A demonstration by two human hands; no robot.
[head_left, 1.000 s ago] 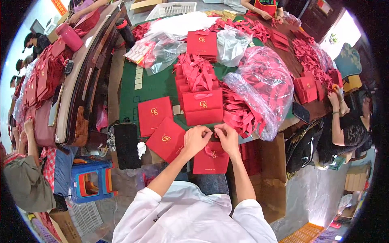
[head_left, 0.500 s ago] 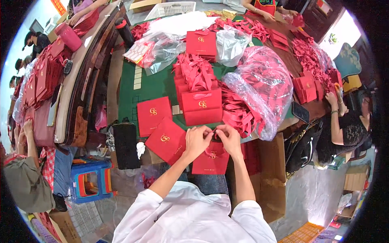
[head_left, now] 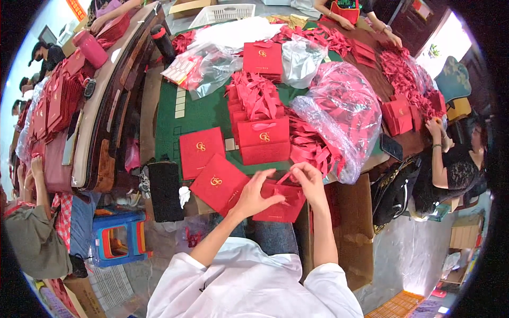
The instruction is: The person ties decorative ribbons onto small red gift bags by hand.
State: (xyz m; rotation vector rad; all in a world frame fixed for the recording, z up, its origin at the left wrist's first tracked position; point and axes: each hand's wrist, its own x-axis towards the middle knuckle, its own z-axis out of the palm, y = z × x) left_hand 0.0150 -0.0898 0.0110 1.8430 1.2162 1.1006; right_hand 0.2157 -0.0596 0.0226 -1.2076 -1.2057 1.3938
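A red paper gift bag with gold print lies at the table's near edge, in front of my body. My right hand is closed in a pinch on a red ribbon that rises from the bag's top edge. My left hand is at the bag's left side, thumb and fingers apart, holding nothing. Two flat red bags lie overlapping to its left. Just beyond my hands stands a row of red bags with ribbons on top. Loose red ribbons spill from a clear plastic bag on the right.
A green mat covers the table. Near its left edge lie a black pouch and a white crumpled tissue. A dark bottle stands farther back. An open cardboard box is below at right. Several people work at nearby tables.
My hands have moved apart from their pinch together over the bag. The left has opened; the right has lifted slightly with the ribbon. The bag has tilted.
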